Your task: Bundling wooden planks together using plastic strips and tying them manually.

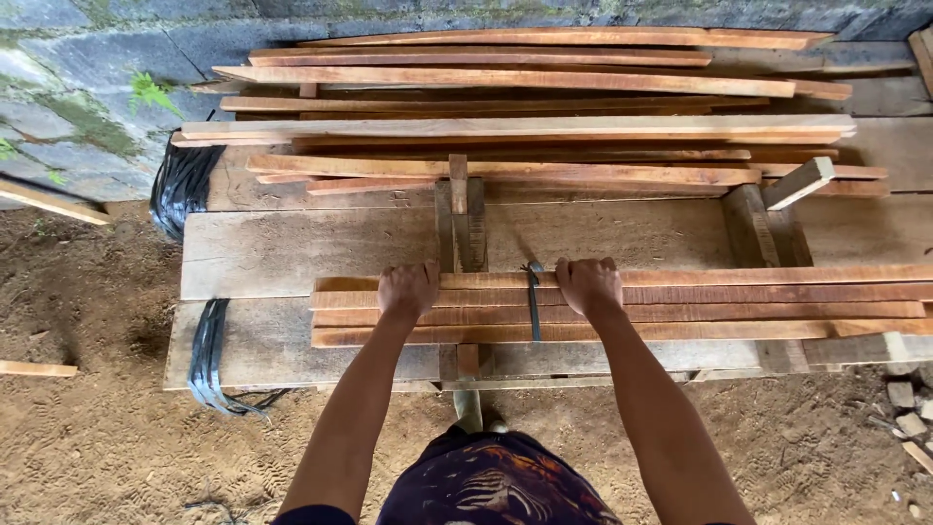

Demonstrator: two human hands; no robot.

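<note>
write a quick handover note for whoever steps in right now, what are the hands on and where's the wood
Left hand: palm down on the far edge of the row of reddish slats, fingers curled over that edge; grip looks closed on it.
Right hand: same hold, further right on the same edge.
Slats: several lie side by side, flat on the plank workbench, running off to the right. A dark strap crosses them between the hands.
Behind: a loose stack of long boards at the back of the bench.
Done: slats laid together, left ends roughly even.
Left: they are not visibly tied; whether the strap goes round them cannot be told.
</note>
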